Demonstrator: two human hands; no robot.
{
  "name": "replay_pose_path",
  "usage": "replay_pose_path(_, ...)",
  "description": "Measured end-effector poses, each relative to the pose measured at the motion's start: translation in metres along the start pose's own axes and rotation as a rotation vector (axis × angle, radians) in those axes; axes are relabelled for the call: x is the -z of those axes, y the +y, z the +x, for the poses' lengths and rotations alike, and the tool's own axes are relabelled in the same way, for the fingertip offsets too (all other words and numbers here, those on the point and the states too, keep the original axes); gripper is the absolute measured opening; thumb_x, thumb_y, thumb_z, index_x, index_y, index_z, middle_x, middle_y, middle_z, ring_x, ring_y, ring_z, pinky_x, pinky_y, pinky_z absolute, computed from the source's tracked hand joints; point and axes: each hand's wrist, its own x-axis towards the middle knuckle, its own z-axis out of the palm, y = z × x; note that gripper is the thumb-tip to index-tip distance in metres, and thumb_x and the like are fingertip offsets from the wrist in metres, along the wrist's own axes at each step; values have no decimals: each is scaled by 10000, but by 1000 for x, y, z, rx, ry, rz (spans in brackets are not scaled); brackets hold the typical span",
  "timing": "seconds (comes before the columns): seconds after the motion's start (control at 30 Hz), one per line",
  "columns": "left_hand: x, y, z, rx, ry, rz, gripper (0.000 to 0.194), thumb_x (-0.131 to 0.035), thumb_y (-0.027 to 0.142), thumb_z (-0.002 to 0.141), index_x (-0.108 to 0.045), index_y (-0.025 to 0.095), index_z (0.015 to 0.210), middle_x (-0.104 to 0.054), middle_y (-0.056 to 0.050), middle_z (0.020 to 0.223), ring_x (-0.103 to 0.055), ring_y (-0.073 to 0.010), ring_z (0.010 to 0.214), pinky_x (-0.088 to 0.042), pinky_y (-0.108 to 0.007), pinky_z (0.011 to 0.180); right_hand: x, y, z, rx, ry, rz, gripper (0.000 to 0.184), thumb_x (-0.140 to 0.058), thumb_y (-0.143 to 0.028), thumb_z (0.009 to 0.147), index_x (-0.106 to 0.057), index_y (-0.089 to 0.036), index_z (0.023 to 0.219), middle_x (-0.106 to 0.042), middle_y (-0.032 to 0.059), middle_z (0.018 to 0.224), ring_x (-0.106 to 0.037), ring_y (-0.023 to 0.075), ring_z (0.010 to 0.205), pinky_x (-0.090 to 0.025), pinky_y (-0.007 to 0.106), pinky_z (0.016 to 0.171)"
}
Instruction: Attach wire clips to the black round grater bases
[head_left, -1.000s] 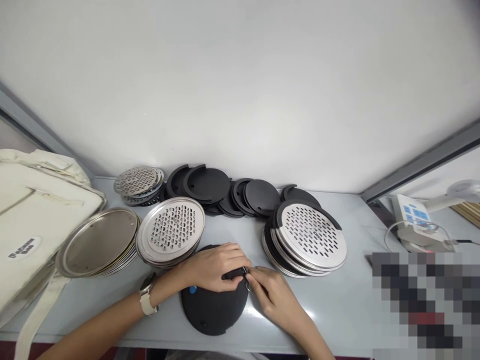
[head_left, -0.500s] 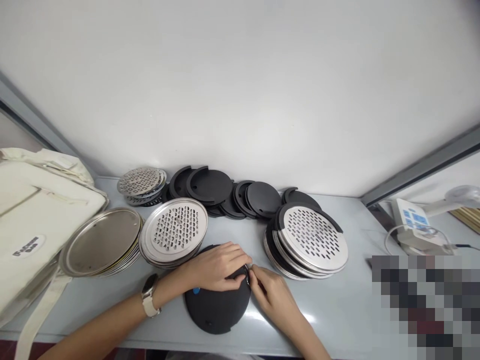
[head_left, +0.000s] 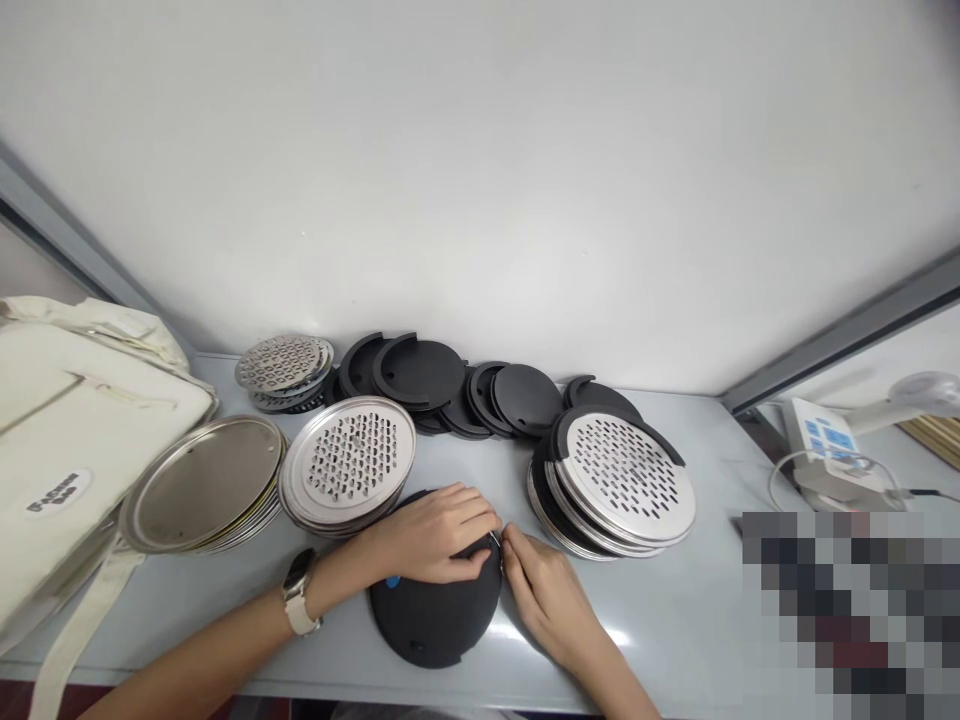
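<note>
A round black disc [head_left: 439, 615] lies flat on the grey table near its front edge. My left hand [head_left: 431, 535], with a watch on the wrist, rests on the disc's upper part, fingers curled over a small black piece at the rim. My right hand [head_left: 544, 590] meets it from the right, thumb and forefinger pinched on a small metal ring [head_left: 496, 543] at the disc's edge. A bit of blue shows under my left palm.
Stacks of perforated metal discs [head_left: 349, 460] [head_left: 622, 480], plain metal plates [head_left: 202, 485] and black discs [head_left: 450, 385] line the table behind. A cream bag [head_left: 52, 440] lies at left. A white device with cable [head_left: 825, 445] sits at right.
Both hands stay at the disc's right rim; the fingers shifted slightly around the small ring. The view moved a little.
</note>
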Motion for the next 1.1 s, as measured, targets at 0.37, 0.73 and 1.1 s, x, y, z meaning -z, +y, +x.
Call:
replay_pose_path(0.37,0,0,0,-11,3,-6,220,-500,187,869,-552,129,1075,-623,-85,977,-521,-222,911,-427,-347,860,-6,-1,2,-2,32,-72,181,-339,-261,982,-433,-211,836,-544,-2,666,-530,156,564,-323,259,544)
replay_pose_path(0.73,6,2,1,-2,-14,7,212,-456,151,876,-549,136,1066,-615,-89,972,-519,-224,906,-410,-367,862,-9,0,0,15,52,-122,174,-366,-284,978,-442,-210,840,-557,-3,669,-525,154,560,-307,263,543)
replay_pose_path(1.1,4,1,0,-9,-3,75,163,-425,125,899,-551,141,1001,-604,-82,936,-522,-213,896,-415,-348,832,-8,2,0,46,60,-119,180,-319,-236,988,-407,-215,833,-516,-12,646,-490,152,542,-295,266,540)
